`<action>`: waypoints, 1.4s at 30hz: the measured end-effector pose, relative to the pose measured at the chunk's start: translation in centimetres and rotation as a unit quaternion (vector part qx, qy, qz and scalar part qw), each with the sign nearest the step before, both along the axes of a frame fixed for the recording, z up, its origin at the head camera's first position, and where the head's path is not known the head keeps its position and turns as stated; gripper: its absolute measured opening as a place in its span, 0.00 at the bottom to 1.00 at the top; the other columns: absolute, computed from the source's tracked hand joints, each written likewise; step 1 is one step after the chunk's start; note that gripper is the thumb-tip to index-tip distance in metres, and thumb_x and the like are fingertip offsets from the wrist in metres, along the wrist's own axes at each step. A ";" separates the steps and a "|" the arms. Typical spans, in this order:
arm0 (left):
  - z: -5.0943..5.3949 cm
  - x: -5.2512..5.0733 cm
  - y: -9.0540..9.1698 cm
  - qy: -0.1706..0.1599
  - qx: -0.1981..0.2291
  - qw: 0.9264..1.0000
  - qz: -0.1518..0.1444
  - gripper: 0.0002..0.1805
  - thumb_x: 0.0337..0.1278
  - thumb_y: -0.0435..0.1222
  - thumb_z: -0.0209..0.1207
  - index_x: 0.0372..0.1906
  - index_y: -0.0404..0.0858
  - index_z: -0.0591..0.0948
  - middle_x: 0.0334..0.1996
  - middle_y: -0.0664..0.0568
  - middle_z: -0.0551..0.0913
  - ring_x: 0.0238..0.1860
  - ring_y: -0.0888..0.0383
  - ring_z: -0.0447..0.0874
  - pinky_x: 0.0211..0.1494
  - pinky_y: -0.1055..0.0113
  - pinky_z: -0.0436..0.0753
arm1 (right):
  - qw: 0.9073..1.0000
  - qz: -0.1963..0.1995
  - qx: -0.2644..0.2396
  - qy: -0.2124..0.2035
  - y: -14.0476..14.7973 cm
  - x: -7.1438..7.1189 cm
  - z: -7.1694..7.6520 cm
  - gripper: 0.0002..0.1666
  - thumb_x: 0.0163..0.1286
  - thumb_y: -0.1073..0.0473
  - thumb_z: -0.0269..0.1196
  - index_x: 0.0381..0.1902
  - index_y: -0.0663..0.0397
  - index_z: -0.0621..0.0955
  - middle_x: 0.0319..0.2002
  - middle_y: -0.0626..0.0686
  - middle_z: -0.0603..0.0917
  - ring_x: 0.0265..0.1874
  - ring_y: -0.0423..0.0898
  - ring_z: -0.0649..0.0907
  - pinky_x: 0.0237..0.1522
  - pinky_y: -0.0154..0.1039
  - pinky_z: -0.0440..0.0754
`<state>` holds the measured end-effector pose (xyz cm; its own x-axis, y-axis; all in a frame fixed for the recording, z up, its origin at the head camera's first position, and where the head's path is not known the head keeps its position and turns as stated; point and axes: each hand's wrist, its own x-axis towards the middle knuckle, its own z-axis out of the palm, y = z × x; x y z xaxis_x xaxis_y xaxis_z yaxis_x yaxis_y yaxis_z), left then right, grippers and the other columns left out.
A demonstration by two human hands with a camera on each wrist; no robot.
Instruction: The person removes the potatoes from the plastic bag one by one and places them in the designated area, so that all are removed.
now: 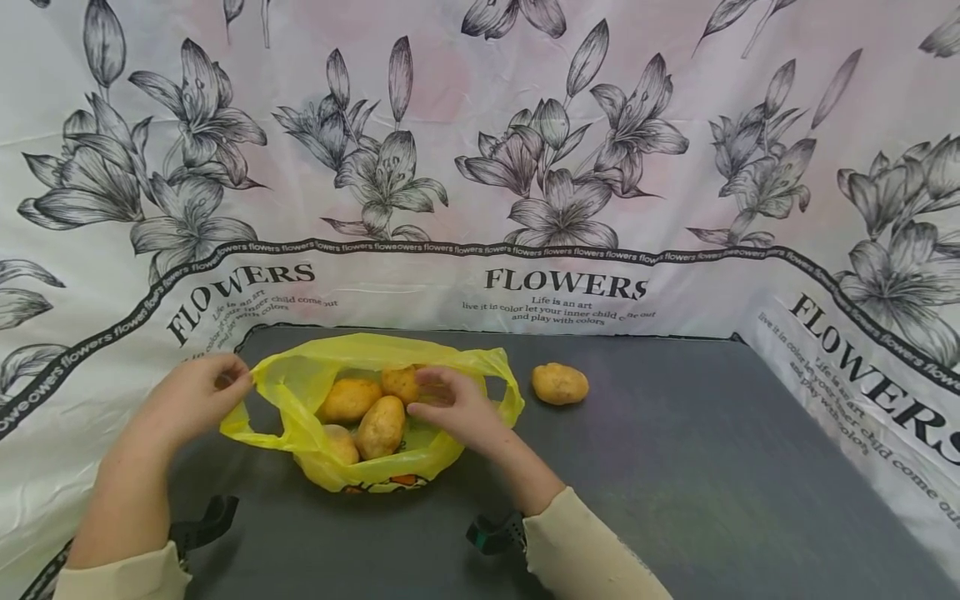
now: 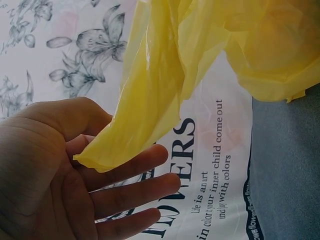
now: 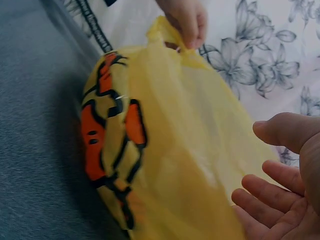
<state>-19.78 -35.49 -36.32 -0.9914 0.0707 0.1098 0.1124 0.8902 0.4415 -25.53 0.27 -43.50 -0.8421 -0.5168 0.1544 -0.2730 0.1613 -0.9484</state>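
A left hand [image 1: 198, 393] pinches a yellow plastic bag [image 1: 324, 472] of four oval tan potatoes [image 1: 381, 428]; a fifth potato [image 1: 560, 384] lies outside. The right hand [image 1: 467, 412], apparently mid-transfer, spreads empty above; a grip likely comes next.

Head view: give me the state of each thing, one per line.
Yellow bag, mouth open, partly filled
Bagged potatoes, unpeeled, four showing
Loose potato, unpeeled, lying outside the bag
Left hand, pinching the bag
Right hand, holding nothing, at the bag's mouth
Floral sheet, hanging, creased
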 end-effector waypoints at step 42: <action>-0.1 -0.1 0.3 0.004 0.007 1.000 -0.003 0.10 0.72 0.38 0.56 0.40 0.35 0.83 0.37 0.46 0.85 0.36 0.51 0.80 0.34 0.58 0.78 | 0.994 -0.035 0.100 0.011 -2.0 0.6 -2.8 0.27 0.67 0.56 0.70 0.60 0.62 0.81 0.55 0.57 0.83 0.50 0.53 0.85 0.47 0.44 0.84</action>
<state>-19.83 -35.23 -36.43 -0.9901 0.0750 0.1185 0.1212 0.8831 0.4532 -24.97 -1.68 -46.26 -0.8751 -0.4784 0.0735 -0.2742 0.3649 -0.8898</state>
